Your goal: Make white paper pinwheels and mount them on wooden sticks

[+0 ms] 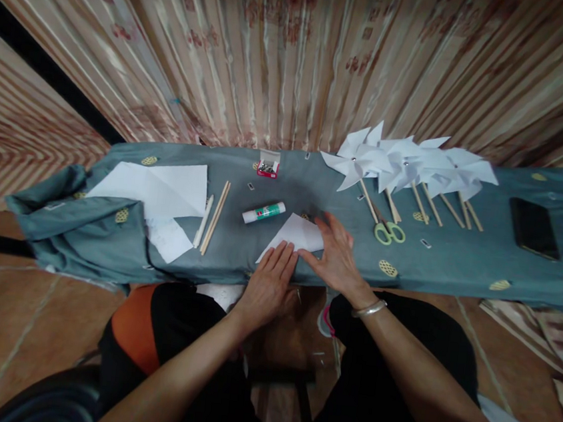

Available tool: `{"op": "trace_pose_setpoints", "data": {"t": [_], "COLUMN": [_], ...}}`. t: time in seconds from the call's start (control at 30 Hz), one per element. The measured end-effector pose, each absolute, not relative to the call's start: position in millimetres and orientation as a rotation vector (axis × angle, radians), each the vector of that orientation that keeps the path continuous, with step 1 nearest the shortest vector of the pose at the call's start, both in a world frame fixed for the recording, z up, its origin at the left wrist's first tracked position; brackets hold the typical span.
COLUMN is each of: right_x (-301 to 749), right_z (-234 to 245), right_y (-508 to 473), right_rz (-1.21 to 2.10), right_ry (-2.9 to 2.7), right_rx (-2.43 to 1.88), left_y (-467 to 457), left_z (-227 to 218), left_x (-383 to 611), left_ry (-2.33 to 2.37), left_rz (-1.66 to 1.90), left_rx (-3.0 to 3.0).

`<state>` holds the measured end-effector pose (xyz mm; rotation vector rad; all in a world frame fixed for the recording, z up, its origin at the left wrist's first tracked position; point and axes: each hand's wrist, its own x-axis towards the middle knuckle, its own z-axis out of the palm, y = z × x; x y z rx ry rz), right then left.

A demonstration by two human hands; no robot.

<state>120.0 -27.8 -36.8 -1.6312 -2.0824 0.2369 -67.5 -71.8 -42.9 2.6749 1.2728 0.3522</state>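
A folded white paper sheet (295, 234) lies at the near edge of the cloth-covered bench (458, 256). My left hand (268, 283) lies flat on its lower left corner, fingers stretched out. My right hand (336, 254) presses flat on its right side, fingers spread, with a silver bangle on that wrist. A white and green glue stick (263, 212) lies just beyond the paper. Green-handled scissors (388, 232) rest to the right of my right hand.
Several finished white paper pinwheels (407, 160) on wooden sticks lie at the back right. A black phone (533, 228) sits far right. White sheets (160, 188), wooden sticks (215, 216) and a small red box of pins (268, 165) lie to the left. A curtain hangs behind.
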Motion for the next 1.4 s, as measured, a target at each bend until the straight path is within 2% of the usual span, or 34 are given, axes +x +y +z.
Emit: {"op": "trace_pose_setpoints", "data": {"t": [0.5,0.8,1.03,1.27,1.4], "right_x": [163.3,170.3,171.1,164.1,154.7], "right_z": [-54.1,-58.9,-61.7,-52.3,-46.6], "right_y": [-29.9,-25.8,-21.2,-18.7,-17.4], "right_rz": [0.176,0.175,0.164,0.267,0.312], "right_ry": [-1.815,-1.795,-1.822,-1.937,-2.004], "right_rx": [-1.774,-1.738,-1.668,-1.706,-1.679], "left_y": [-88.9,-95.5,-29.7,35.0,40.5], "left_z": [-37.9,-40.5,-27.6,-26.9,-25.7], "left_x": [-124.7,-140.3,-134.9,-138.6,-156.4], "left_ry": [1.451,1.460,1.618,1.748,1.898], "left_rz": [0.337,0.465,0.874,0.605,0.600], "left_rx": [2.752,2.703,2.491,2.394,2.361]}}
